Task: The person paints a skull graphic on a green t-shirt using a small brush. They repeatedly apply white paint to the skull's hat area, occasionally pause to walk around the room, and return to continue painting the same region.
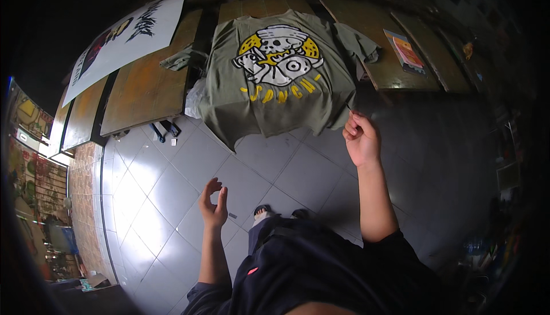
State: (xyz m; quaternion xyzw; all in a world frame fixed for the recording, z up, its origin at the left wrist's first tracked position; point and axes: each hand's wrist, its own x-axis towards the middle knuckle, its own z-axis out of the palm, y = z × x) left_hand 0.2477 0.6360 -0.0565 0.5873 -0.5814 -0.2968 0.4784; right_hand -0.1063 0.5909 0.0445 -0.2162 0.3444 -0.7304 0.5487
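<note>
Wooden boards [143, 96], bag [193, 100] beside shirt [279, 65]

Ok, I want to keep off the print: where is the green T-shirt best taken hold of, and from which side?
Probably by the lower corners of the green T-shirt, pinched from the near side: it lies spread over the wooden boards, but its hem hangs past their front edge, and the skull print sits higher up.

The right forearm [375, 197] is stretched forward, the right grip [362, 138] short of the table's [143, 94] near edge, thumb and forefinger pinched together; the left grip [214, 209] hovers farther back, fingers curved, thumb apart, holding nothing
</note>
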